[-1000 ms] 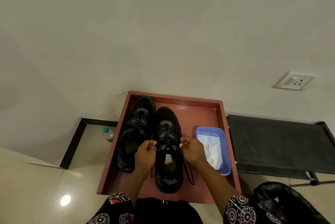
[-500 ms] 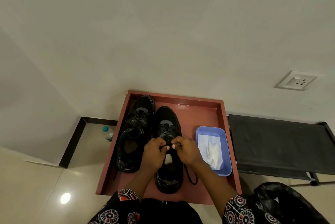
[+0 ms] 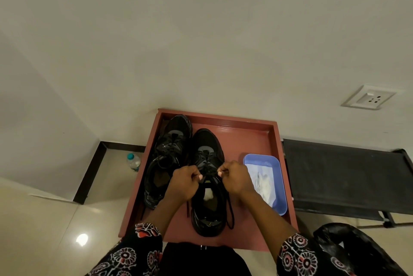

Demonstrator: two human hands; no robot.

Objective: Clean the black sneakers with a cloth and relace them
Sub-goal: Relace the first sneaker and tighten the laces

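- Two black sneakers (image 3: 207, 177) sit side by side in a red tray (image 3: 250, 139).
- Left hand (image 3: 185, 183) and right hand (image 3: 234, 178) each pinch a lace (image 3: 230, 211) over the right-side sneaker, fingers clamped.
- A blue tub (image 3: 280, 197) holds a white cloth (image 3: 262, 183).

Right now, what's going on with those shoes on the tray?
A person is lacing the right-hand black sneaker on a reddish tray. The left hand and right hand each pinch a lace end over its tongue. The other sneaker lies beside it. A white cloth sits in a blue tub to the right.
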